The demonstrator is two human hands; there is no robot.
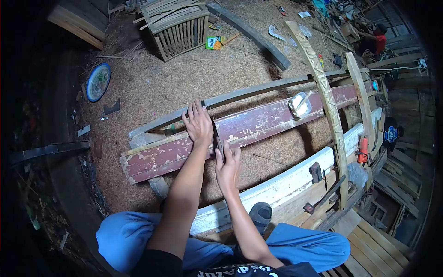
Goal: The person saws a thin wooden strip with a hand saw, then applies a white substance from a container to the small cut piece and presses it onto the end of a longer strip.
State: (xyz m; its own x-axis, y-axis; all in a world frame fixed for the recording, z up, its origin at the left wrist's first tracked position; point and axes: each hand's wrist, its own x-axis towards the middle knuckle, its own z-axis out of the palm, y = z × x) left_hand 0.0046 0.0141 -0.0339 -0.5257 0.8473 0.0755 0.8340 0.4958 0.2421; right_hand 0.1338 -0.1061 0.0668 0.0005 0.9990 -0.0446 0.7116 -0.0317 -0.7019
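Observation:
A maroon plank (258,121) with flaking paint lies across in front of me. A thin dark metal strip (217,130) crosses it, like the blade of a square or a ruler. My left hand (200,123) lies over the plank beside the strip, fingers stretched out towards the far edge. Near its fingertips shows a small dark piece (204,105); whether it joins the strip I cannot tell. At the near edge, my right hand (228,170) has its fingers around the strip's lower end. What the fingers cover there is hidden.
A white tub (300,106) stands on the plank. Carved timber (323,83) crosses it at right. Near my legs are a white beam (277,184), a dark block (316,171) and a red bottle (363,148). A slatted crate (180,37) and a person (379,40) are farther off.

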